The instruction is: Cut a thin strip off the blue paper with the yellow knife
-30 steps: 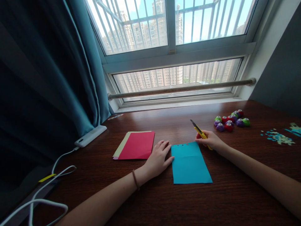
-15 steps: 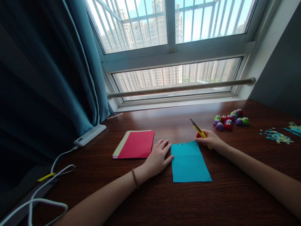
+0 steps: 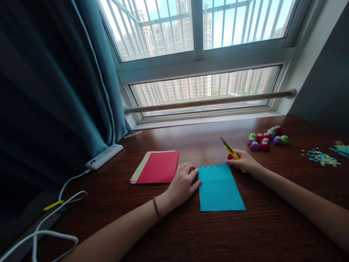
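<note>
Nearest, the left hand rests on the dark wooden surface at the left edge of the blue paper sheet. Its fingers, spread flat half a second ago, are now curled inward with the tips touching the sheet's upper left corner; it grips nothing, and reads as steadying the paper. The sheet itself lies flat between both hands, unmoved, with a row of small punched holes along its far edge. At its far right corner the right hand is closed around a yellow utility knife, blade pointing away and up, in the same pose as before. Further left lies a red paper stack; further right, a cluster of coloured punches and blue paper scraps.
</note>
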